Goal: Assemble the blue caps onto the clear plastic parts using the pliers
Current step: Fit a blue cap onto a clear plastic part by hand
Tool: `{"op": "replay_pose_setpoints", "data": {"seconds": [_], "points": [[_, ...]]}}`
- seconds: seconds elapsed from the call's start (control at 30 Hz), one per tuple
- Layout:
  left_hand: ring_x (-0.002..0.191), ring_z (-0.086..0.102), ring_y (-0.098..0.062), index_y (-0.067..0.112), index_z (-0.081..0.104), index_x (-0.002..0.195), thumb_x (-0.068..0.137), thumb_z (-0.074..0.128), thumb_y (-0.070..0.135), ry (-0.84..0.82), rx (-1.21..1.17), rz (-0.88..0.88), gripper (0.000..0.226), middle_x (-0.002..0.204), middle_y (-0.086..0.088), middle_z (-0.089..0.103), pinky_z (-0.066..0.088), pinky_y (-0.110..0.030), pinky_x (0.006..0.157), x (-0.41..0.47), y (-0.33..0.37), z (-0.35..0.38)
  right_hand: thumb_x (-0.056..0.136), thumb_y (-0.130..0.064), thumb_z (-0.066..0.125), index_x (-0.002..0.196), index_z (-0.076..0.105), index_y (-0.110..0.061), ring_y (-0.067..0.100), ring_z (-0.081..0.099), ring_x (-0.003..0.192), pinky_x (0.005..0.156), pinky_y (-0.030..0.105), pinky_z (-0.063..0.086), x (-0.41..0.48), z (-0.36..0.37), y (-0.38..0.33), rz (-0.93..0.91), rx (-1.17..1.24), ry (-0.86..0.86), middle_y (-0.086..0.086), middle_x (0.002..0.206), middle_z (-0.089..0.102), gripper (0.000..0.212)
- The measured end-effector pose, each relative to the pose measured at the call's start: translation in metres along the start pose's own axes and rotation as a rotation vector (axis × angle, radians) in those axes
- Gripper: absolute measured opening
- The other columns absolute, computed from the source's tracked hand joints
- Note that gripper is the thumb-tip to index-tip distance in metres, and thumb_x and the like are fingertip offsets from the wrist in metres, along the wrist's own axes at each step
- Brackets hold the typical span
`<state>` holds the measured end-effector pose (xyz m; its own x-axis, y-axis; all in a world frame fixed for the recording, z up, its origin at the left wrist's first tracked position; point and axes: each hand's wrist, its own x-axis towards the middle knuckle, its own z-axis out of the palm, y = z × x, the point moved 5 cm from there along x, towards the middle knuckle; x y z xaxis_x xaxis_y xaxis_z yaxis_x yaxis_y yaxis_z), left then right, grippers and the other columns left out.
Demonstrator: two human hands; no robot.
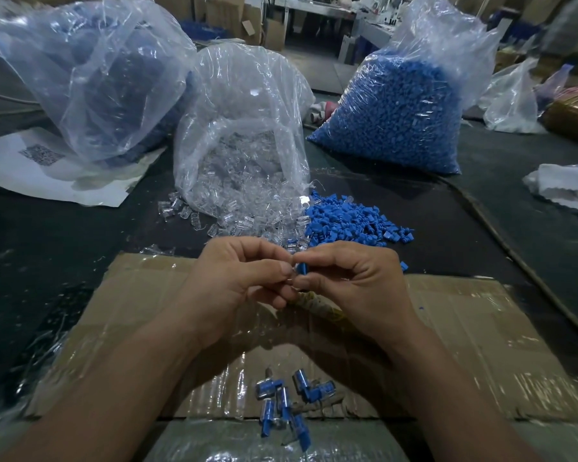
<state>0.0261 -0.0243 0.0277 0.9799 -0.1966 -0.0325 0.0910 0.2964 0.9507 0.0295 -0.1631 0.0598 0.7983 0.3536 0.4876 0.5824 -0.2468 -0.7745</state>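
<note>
My left hand (241, 278) and my right hand (354, 281) meet above a flattened cardboard sheet (464, 328). The right hand pinches a blue cap (302, 268); the left hand's thumb and fingers pinch a small clear plastic part (291, 272) against it, mostly hidden. Loose clear parts (247, 225) spill from an open bag (241, 138), beside a pile of loose blue caps (351, 221). Several assembled pieces (287, 405) lie on the cardboard near me. A handle-like object (317, 306) shows under the right hand; I cannot tell whether it is the pliers.
A full bag of blue caps (397, 111) stands at the back right, and another plastic bag (90, 78) at the back left on a printed paper sheet (47, 168). White plastic (564, 188) lies at the right edge. The table surface is dark.
</note>
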Motion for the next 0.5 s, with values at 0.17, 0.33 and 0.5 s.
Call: {"op": "replay_pose_setpoints", "data": {"seconds": [0.17,0.33,0.5], "points": [[0.046,0.062,-0.016,0.011,0.073,0.062,0.054,0.067,0.008,0.015,0.005,-0.002,0.01,0.056,-0.012,0.065,0.048,-0.019,0.042,0.0001,-0.0004,0.0003,0.064,-0.007,0.074,0.1,0.064,-0.012,0.005,0.066,0.077,0.073,0.019,0.054,-0.0001,0.0001,-0.0003,-0.018,0.007,0.006,-0.014,0.083,0.065,0.038],[0.046,0.062,-0.016,0.012,0.073,0.061,0.052,0.068,0.009,0.019,0.004,-0.009,0.01,0.056,-0.012,0.065,0.049,-0.019,0.043,-0.0005,-0.0009,0.0004,0.065,-0.007,0.073,0.102,0.063,-0.011,0.005,0.066,0.08,0.074,0.018,0.053,0.0,0.0004,-0.0015,-0.03,-0.018,-0.001,-0.009,0.085,0.066,0.038],[0.049,0.063,-0.015,0.015,0.072,0.06,0.047,0.073,0.015,0.009,0.016,-0.002,0.013,0.057,-0.009,0.066,0.05,-0.02,0.045,-0.0019,-0.0014,0.0027,0.067,-0.011,0.073,0.1,0.065,-0.01,0.006,0.066,0.083,0.076,0.017,0.053,-0.0004,0.0016,-0.006,-0.096,-0.097,0.007,-0.006,0.088,0.066,0.035]]}}
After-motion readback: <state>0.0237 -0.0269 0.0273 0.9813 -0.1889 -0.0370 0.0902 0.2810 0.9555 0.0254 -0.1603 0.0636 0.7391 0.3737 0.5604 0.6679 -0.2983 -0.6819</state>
